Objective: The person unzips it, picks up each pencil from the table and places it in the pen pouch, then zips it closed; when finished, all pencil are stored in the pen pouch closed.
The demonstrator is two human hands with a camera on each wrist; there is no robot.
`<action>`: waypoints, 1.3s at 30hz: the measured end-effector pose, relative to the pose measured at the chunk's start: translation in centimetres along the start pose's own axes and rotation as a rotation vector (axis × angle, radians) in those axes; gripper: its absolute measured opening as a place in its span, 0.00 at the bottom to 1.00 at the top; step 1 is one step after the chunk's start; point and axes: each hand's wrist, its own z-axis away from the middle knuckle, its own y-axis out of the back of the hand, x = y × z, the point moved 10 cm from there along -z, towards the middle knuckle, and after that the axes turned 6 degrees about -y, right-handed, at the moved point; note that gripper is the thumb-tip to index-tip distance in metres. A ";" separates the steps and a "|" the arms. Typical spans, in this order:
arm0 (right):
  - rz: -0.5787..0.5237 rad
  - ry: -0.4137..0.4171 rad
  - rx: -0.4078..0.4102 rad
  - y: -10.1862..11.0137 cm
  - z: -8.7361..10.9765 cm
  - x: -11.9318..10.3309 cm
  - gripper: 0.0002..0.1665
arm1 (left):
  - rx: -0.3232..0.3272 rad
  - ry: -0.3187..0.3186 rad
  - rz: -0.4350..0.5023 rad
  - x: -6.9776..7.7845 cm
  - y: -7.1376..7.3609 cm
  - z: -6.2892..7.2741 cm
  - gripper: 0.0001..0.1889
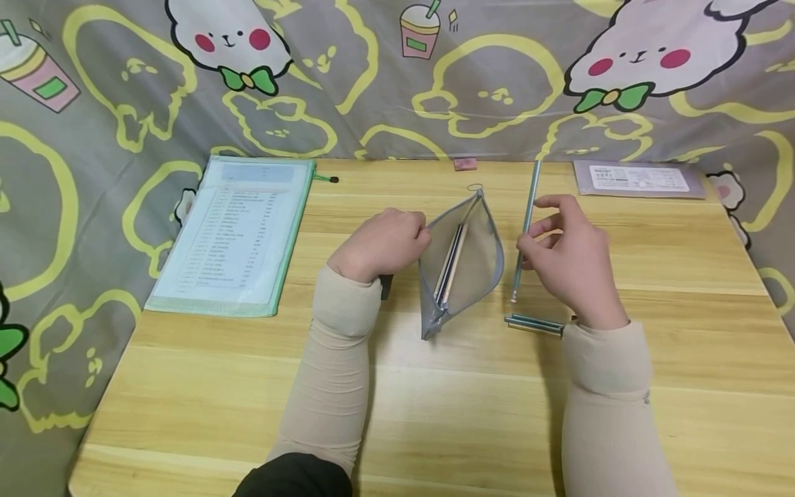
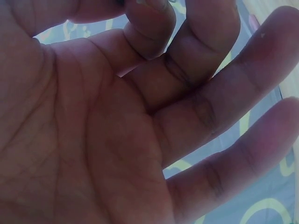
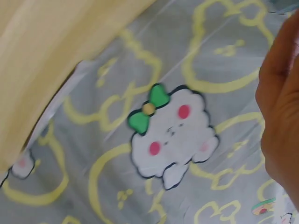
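In the head view, a grey zip pencil pouch (image 1: 481, 266) stands with its mouth spread wide, several pencils (image 1: 452, 262) lying inside. My left hand (image 1: 386, 240) pinches the pouch's left edge between thumb and forefinger. In the left wrist view that hand's palm and fingers fill the picture, and the pouch is out of sight. Just right of the pouch, my right hand (image 1: 568, 252) holds a blue-green pencil (image 1: 532, 197) nearly upright between thumb and fingers. More pencils (image 1: 535, 323) lie on the table below this hand, partly covered by the wrist. Only the edge of my right hand (image 3: 282, 107) shows in the right wrist view.
A green-edged zip folder (image 1: 232, 235) with a printed sheet lies on the left of the wooden table (image 1: 459, 428). Along the back edge are a small pink eraser-like block (image 1: 464, 164) and a mauve packet (image 1: 640, 179) with a white label. Cartoon-print cloth (image 1: 385, 90) surrounds the table's back and sides.
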 end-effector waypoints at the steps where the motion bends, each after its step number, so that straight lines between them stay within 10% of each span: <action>1: -0.055 0.001 -0.014 -0.2 0.2 -0.4 0.32 | 0.000 0.001 0.000 0.0 0.0 0.0 0.18; 22: -0.493 0.016 -0.111 -3.7 1.9 -4.1 0.17 | 0.006 0.007 -0.005 0.0 0.0 0.0 0.18; 39: -0.285 0.009 -0.169 -5.0 1.7 -4.0 0.19 | -0.011 0.015 -0.005 0.0 -0.1 -0.1 0.18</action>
